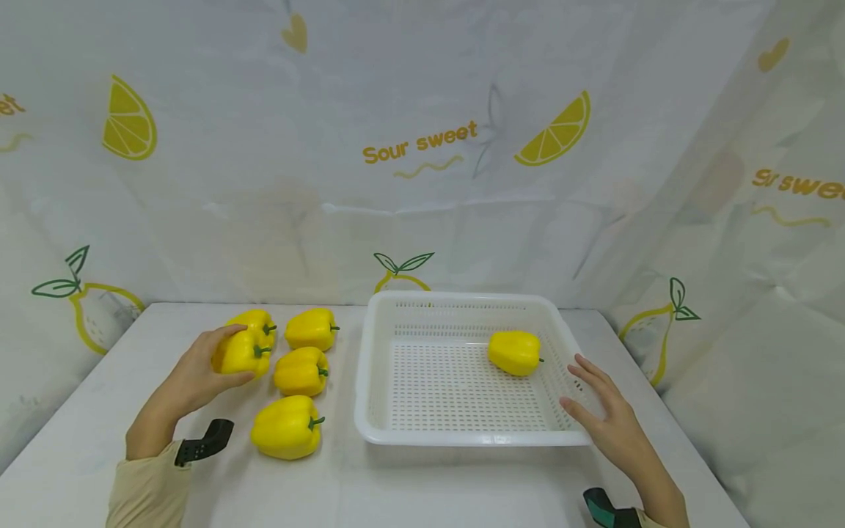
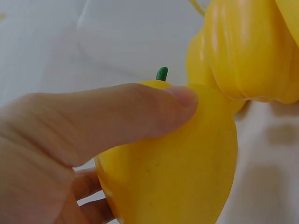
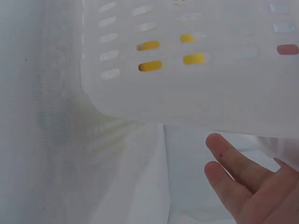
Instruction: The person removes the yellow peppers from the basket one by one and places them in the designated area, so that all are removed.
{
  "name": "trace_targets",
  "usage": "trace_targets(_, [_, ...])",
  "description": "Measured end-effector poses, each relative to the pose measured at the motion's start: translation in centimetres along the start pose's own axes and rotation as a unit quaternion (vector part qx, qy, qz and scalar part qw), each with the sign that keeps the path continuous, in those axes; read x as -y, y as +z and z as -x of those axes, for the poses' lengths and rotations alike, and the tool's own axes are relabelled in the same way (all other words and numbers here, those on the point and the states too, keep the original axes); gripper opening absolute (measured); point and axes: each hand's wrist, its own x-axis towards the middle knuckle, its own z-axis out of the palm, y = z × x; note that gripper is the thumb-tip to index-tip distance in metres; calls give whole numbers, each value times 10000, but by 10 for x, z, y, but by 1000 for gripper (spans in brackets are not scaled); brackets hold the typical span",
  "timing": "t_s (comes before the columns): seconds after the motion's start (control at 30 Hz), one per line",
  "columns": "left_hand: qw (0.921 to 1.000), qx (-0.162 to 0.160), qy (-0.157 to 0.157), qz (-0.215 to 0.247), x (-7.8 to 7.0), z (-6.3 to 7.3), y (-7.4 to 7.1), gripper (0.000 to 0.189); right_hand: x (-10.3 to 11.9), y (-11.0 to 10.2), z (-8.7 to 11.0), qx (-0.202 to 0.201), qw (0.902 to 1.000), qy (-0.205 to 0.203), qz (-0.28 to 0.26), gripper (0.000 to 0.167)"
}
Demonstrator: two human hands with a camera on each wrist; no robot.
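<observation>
My left hand point(image 1: 194, 372) grips a yellow bell pepper point(image 1: 240, 355) with a green stem at the left of the table. In the left wrist view the thumb lies across the held pepper point(image 2: 177, 158), with fingers behind it. Right behind it, another yellow bell pepper point(image 1: 257, 320) is partly hidden. My right hand point(image 1: 612, 419) is at the right side of a white plastic basket point(image 1: 475, 439), its fingers spread and mostly straight. In the right wrist view two fingertips point(image 3: 217, 142) show beside the basket's outer wall point(image 3: 187, 100). One yellow pepper point(image 1: 514, 353) lies inside the basket.
Between the left hand and the basket stand more yellow peppers: one at the back point(image 1: 311, 328), one in the middle point(image 1: 301, 371) and one in front point(image 1: 287, 427). A white cloth point(image 1: 422, 227) with lemon prints hangs behind the white table point(image 1: 462, 491).
</observation>
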Motion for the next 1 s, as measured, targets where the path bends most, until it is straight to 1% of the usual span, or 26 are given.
trace_targets(0.17, [9996, 193, -121, 142, 8, -1, 0, 87, 0, 0, 0, -31, 10000, -36, -14, 61])
trace_targets(0.43, [9993, 188, -153, 277, 15, -2, 2, 88, 1, 0, -1, 5, 10000, 20, -14, 61])
trace_targets(0.67, [9990, 287, -350, 63, 21, -1, 2, 86, 1, 0, -1, 10, 10000, 7, -11, 61])
trace_targets(0.77, [9986, 342, -395, 47, 22, 0, 2, 85, 1, 0, -1, 4, 10000, 10, -6, 62])
trace_targets(1.0, [9989, 384, -263, 0, 24, -1, 4, 82, 1, 0, 0, 47, 9999, 100, -11, 62])
